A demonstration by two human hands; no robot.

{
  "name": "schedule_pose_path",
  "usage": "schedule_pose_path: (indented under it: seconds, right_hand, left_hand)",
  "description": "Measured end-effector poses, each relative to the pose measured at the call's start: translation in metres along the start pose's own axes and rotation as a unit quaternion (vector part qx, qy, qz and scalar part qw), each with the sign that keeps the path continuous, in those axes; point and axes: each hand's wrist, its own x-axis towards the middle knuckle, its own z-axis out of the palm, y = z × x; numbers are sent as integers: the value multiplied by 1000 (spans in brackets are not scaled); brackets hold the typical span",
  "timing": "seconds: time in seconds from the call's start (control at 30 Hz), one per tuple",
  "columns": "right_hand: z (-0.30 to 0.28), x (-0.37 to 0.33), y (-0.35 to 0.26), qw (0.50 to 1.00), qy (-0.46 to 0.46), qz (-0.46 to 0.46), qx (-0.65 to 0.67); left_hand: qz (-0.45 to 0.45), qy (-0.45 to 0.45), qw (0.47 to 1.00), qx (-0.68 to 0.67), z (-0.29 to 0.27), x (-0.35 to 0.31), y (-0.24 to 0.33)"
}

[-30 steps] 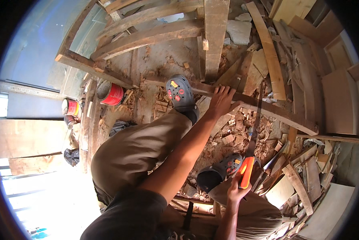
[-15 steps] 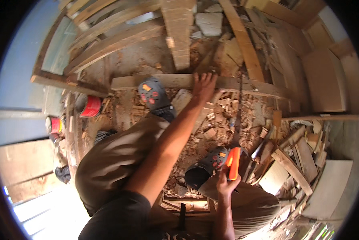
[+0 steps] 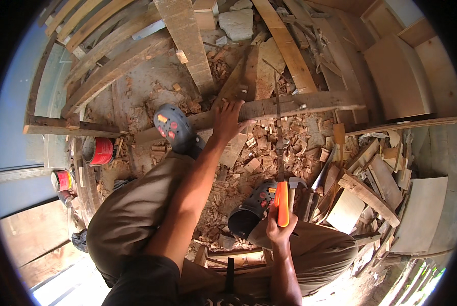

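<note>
A long wooden beam (image 3: 317,103) lies across the space before me. My left hand (image 3: 228,120) grips it, fingers over the top and thumb on the near side. Left of that hand, my foot in a grey clog (image 3: 173,126) presses on the beam. My right hand (image 3: 280,227) is wrapped round the orange handle of a handsaw (image 3: 283,204). Its narrow dark blade points away from me and crosses the beam to the right of my left hand. My other clog (image 3: 259,200) stands just left of the saw handle.
Wood chips and offcuts (image 3: 261,148) cover the ground around the beam. Scrap boards (image 3: 368,196) are heaped at the right. Red tins (image 3: 100,151) stand at the left. Planks (image 3: 187,48) lie beyond the beam, and a pale stone block (image 3: 236,24) sits at the far side.
The whole view has turned and shifted, so the beam now slopes up to the right. The saw handle stands straighter in my right hand. My left hand keeps its hold on the beam.
</note>
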Motion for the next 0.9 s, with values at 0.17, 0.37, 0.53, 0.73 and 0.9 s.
schedule_pose_path:
  seconds: [0.17,0.37,0.53,0.73,0.9]
  right_hand:
    - [8,-1,-5,999,-18,17,42]
    - [7,0,0,999,-1,12,32]
    - [6,3,-17,999,16,-5,46]
    - [-2,7,-25,998,25,-35,-45]
    - [3,10,-26,998,17,-4,-59]
  left_hand:
    - [15,9,1000,-23,2,0,-6]
    - [25,19,998,-45,-4,5,2]
    - [18,-7,995,-94,-2,11,14]
    - [9,4,998,-64,-1,7,34]
    - [13,37,977,-211,-7,24,30]
